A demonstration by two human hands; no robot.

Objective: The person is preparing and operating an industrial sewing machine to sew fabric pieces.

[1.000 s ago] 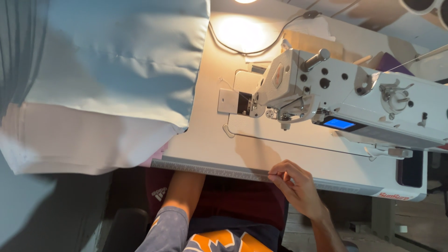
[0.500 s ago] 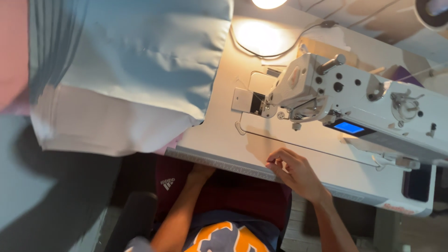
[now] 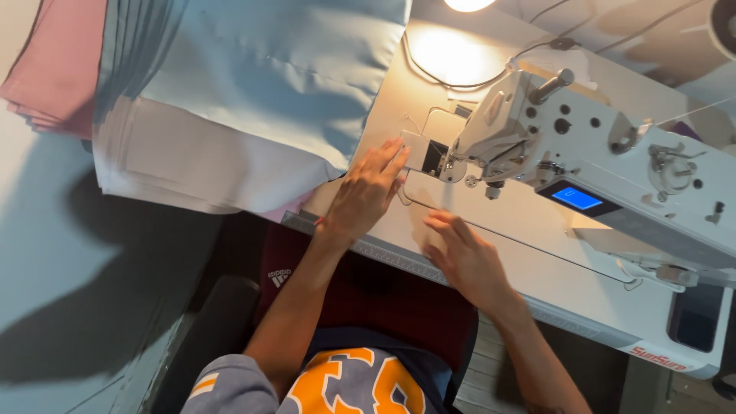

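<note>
A white sewing machine with a small blue screen stands on a white table. My left hand lies flat on the table with its fingers stretched toward the needle plate, beside the edge of a stack of pale blue fabric. My right hand rests on the table near its front edge, fingers apart, below the machine's head. Neither hand holds anything.
The blue fabric stack hangs over the table's left side, with white layers under it and pink fabric at the far left. A lamp shines at the top. A cable curls behind the machine.
My left hand has come up from below the table onto its top, reaching toward the needle plate. My right hand has slid left along the front edge. The view has shifted.
</note>
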